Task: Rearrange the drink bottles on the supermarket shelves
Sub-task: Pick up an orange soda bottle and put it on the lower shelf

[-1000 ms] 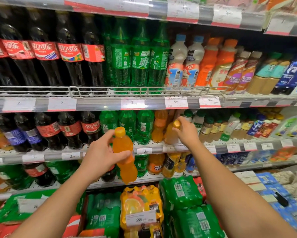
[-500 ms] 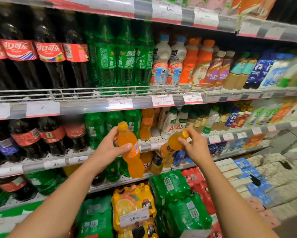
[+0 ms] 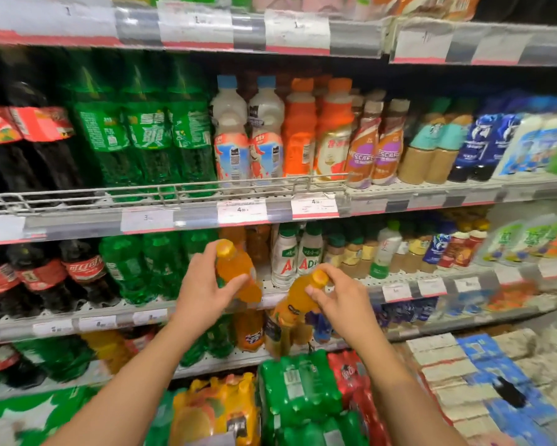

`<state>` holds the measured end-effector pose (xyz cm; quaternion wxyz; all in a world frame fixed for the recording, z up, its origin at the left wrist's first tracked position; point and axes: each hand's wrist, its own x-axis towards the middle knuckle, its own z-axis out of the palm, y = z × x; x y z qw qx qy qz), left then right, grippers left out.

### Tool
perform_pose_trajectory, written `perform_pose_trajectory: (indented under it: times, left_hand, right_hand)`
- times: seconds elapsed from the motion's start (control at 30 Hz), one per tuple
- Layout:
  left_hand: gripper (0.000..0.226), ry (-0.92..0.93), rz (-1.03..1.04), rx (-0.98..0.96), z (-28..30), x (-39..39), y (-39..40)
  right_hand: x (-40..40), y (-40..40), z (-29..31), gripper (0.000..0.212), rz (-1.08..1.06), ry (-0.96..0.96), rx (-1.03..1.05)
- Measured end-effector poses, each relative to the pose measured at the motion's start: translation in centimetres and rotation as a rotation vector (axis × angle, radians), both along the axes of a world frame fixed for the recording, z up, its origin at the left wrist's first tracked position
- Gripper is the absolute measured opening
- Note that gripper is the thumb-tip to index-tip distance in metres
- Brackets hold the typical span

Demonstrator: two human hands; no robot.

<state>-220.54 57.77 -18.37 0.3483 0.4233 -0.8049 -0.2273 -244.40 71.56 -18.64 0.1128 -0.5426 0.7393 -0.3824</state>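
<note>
1. My left hand (image 3: 203,292) has its fingers and thumb curled round the body of an orange soda bottle (image 3: 237,272). The thumb crosses the near side just below the shoulder, and the yellow cap stands clear above my knuckles.
2. My right hand (image 3: 341,304) pinches the neck of a second orange bottle (image 3: 295,305) just under its cap, fingertips on the near side. The bottle hangs tilted, its base swinging left and down.
3. Both bottles are in the air in front of the middle shelf (image 3: 110,312), near each other but apart, by the gap between the green soda bottles (image 3: 135,268) on the left and the white AD bottles (image 3: 298,255) on the right.
4. Risk, as I judge it: the right grip is only a neck pinch on a slanted bottle. If I swing it fast, it could slip or twist out and drop onto the shrink-wrapped green packs (image 3: 298,384) below.
5. Second risk: pushing either bottle into that gap at an angle could knock the white AD bottles or the orange ones standing farther back.
6. The view is smeared with motion, so I cannot judge the depth to the shelf edge well; a misjudged reach could catch the price-tag rail.
</note>
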Motion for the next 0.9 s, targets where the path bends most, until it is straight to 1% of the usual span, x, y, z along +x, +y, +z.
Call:
perform_pose_trajectory:
  times: [0.07, 0.17, 0.33, 0.47, 0.67, 0.8, 0.9]
  left_hand:
    - [0.062, 0.027, 0.057, -0.023, -0.8, -1.3, 0.4]
    - [0.062, 0.062, 0.142, -0.029, -1.5, -2.9, 0.6]
    - [0.061, 0.083, 0.24, 0.032, -1.9, -5.0, 0.2]
    - [0.059, 0.055, 0.278, 0.054, -1.5, -7.2, -0.1]
    - [0.041, -0.034, 0.297, 0.024, -0.9, -9.7, -0.3]
    - [0.038, -0.073, 0.331, 0.016, -0.4, -10.7, -0.6]
    - [0.043, -0.121, 0.367, 0.01, -0.3, -11.0, -1.2]
  right_hand:
    - [-1.2, -0.1, 0.2, 0.019, 0.023, -0.043, -0.003]
    - [-2.7, -0.1, 0.5, 0.017, 0.057, -0.046, -0.018]
    - [-4.1, -0.1, 0.5, 0.017, 0.077, -0.093, -0.037]
    - [-4.8, 0.0, 0.3, 0.016, 0.105, -0.142, -0.048]
    - [-5.3, -0.3, -0.3, 0.016, 0.102, -0.136, -0.031]
    - [-5.6, -0.5, -0.4, 0.017, 0.102, -0.136, -0.044]
    - [-5.7, -0.7, -0.3, 0.016, 0.1, -0.136, -0.052]
